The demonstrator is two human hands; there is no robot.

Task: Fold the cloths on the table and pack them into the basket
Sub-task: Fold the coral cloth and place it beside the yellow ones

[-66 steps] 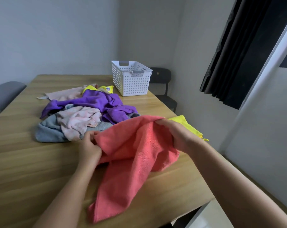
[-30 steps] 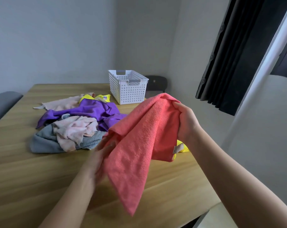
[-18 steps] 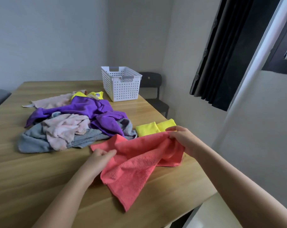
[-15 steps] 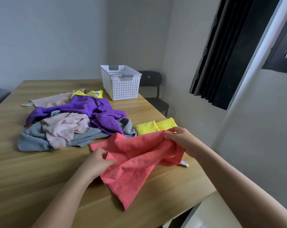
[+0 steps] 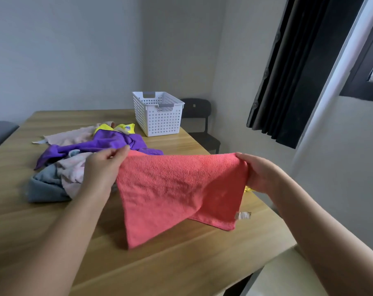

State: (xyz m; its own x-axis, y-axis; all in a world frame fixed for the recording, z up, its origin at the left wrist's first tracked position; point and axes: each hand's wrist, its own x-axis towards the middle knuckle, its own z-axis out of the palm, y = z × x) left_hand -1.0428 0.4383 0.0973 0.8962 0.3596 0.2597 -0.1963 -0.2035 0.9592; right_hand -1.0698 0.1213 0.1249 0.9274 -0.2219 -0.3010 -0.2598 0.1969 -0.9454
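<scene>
Red cloth (image 5: pixel 181 189): held spread in the air above the table (image 5: pixel 181 263), on the near side of the basket (image 5: pixel 160 122) and well apart from it. Its top edge runs almost level between the two hands. Its lower part hangs in two layers, with one corner pointing down on the side away from the basket. A small white label (image 5: pixel 242 215) shows at the lower right edge.

Left hand (image 5: pixel 102 167): fingers and thumb pinch the top left corner of the red cloth.

Right hand (image 5: pixel 260 174): fingers curl round the top right corner of the red cloth and grip it.

Basket: white, perforated walls, upright on the far part of the table. Nothing can be seen inside it from this angle.

Unfolded cloths: a loose pile lies to the near left of the basket.
- Yellow cloth (image 5: pixel 121 127): nearest the basket.
- Purple cloth (image 5: pixel 108 142): just beyond the yellow one, overlapping it.
- Pink cloth (image 5: pixel 74 167) on a grey cloth (image 5: pixel 44 186): farthest from the basket.

A yellow scrap (image 5: pixel 248 189) shows just under the right hand; its shape is hidden.

A black chair (image 5: pixel 200 116) stands behind the basket, to its right.
</scene>
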